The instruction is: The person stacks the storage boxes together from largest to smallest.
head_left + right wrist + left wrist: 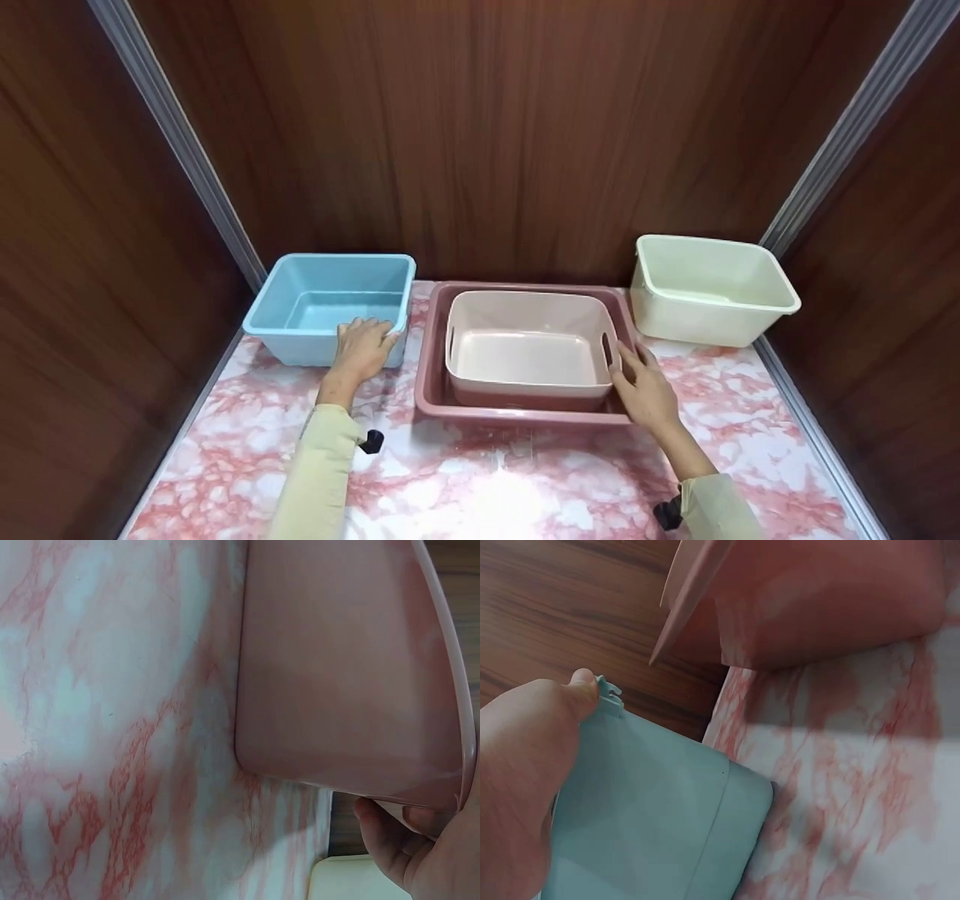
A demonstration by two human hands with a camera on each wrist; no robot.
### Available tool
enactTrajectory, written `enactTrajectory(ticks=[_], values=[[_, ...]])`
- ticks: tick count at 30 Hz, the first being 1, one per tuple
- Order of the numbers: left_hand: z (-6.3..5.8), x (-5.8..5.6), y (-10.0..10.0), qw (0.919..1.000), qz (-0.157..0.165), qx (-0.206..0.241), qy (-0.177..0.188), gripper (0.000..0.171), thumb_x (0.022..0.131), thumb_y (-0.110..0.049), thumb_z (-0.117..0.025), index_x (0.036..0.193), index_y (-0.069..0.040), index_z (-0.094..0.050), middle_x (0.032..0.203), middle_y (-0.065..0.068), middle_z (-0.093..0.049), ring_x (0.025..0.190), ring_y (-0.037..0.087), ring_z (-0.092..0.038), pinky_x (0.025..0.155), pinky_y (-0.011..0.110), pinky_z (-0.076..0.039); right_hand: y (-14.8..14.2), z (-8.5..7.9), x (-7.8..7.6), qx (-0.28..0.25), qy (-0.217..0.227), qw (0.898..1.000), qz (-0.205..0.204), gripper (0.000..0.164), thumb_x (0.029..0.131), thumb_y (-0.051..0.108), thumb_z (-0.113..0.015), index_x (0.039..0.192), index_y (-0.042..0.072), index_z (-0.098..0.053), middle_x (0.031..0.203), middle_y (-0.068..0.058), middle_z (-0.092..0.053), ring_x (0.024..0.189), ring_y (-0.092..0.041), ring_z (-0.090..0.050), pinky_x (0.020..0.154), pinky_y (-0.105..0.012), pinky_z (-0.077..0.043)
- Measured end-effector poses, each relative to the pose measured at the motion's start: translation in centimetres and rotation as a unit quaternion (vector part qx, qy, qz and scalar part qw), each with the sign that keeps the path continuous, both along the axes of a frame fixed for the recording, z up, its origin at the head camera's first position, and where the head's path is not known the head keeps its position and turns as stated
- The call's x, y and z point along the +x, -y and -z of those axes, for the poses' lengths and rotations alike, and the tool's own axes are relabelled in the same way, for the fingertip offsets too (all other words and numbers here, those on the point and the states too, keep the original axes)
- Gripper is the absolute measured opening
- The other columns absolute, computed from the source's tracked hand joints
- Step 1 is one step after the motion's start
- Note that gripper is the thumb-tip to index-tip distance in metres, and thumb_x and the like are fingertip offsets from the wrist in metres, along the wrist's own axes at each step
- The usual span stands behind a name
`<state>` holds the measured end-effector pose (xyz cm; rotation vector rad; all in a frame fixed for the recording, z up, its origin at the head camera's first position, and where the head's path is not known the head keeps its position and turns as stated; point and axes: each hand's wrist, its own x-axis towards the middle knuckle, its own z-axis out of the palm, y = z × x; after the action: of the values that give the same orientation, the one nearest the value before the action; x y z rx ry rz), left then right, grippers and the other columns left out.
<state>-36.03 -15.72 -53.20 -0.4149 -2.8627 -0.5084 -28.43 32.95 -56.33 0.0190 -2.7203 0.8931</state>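
Observation:
My left hand [362, 349] holds the near rim of a light blue plastic bin [296, 347], close to its right corner. In the left wrist view, the thumb lies along the rim of the blue bin [652, 802]. A dusty pink basin [510, 414] stands in the middle, and a pale pink basket [521, 313] with handle slots sits inside it. My right hand [649, 394] grips the basin's right rim beside the basket. From the right wrist, fingertips [371, 817] show curled under the rim of the pink basin [345, 675].
To the right of the basin, a cream bin [694, 321] stands by the back wall. Brown wood-grain panels [480, 135] with metal corner strips enclose the pink-and-white marbled tabletop [442, 480] on three sides.

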Motion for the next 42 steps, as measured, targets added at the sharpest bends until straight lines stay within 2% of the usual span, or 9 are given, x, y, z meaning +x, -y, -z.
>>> enactTrajectory(ticks=[8,15,18,27,34,42], values=[[0.1,2.0,-0.5,0.9999,0.005,-0.001,-0.014,0.027,0.099,-0.034,-0.053,0.108,-0.013,-0.067,0.1,0.008,-0.062,0.09,0.03,-0.049,0.08,0.05,-0.03,-0.1,0.0,0.1,-0.008,0.006,1.0,-0.001,0.052,0.098,0.036,-0.053,0.146,0.017,-0.047,0.153,-0.015,-0.032,0.123,-0.047,-0.046,0.088,-0.063,-0.042],[0.4,3.5,-1.2,0.9997,0.007,0.002,-0.023,0.026,0.099,-0.034,-0.054,0.109,-0.013,-0.067,0.098,0.006,-0.061,0.089,0.029,-0.049,0.081,0.049,-0.03,-0.3,0.2,0.3,-0.009,0.01,1.0,0.005,0.051,0.098,0.036,-0.053,0.146,0.018,-0.047,0.153,-0.014,-0.032,0.122,-0.048,-0.047,0.086,-0.062,-0.043],[0.6,4.0,-1.6,0.9994,0.008,0.0,-0.032,0.026,0.099,-0.035,-0.053,0.104,-0.015,-0.067,0.096,0.006,-0.061,0.087,0.029,-0.049,0.08,0.049,-0.031,-0.5,0.2,0.5,-0.008,0.013,1.0,0.004,0.052,0.098,0.037,-0.052,0.146,0.019,-0.047,0.153,-0.014,-0.032,0.122,-0.048,-0.047,0.086,-0.063,-0.043],[0.8,4.6,-2.5,0.9994,0.008,-0.008,-0.032,0.032,0.1,-0.039,-0.05,0.115,-0.015,-0.067,0.102,0.005,-0.063,0.091,0.027,-0.049,0.082,0.048,-0.031,-0.9,0.3,0.7,-0.007,0.011,1.0,0.0,0.052,0.099,0.036,-0.052,0.146,0.016,-0.046,0.152,-0.018,-0.032,0.125,-0.047,-0.045,0.088,-0.063,-0.041],[1.0,5.0,-3.1,0.9989,0.011,-0.002,-0.046,0.03,0.1,-0.038,-0.051,0.111,-0.015,-0.068,0.098,0.004,-0.062,0.089,0.026,-0.049,0.08,0.047,-0.03,-0.9,0.2,1.0,-0.003,0.016,1.0,0.005,0.053,0.099,0.039,-0.05,0.147,0.016,-0.045,0.152,-0.018,-0.031,0.122,-0.049,-0.046,0.086,-0.063,-0.042],[1.1,5.3,-3.5,0.9986,0.007,-0.009,-0.051,0.03,0.1,-0.039,-0.05,0.11,-0.016,-0.068,0.096,0.003,-0.061,0.088,0.026,-0.049,0.08,0.047,-0.031,-0.8,0.1,0.9,-0.002,0.007,1.0,0.01,0.052,0.098,0.036,-0.053,0.146,0.016,-0.047,0.152,-0.018,-0.032,0.122,-0.048,-0.047,0.086,-0.062,-0.043]])
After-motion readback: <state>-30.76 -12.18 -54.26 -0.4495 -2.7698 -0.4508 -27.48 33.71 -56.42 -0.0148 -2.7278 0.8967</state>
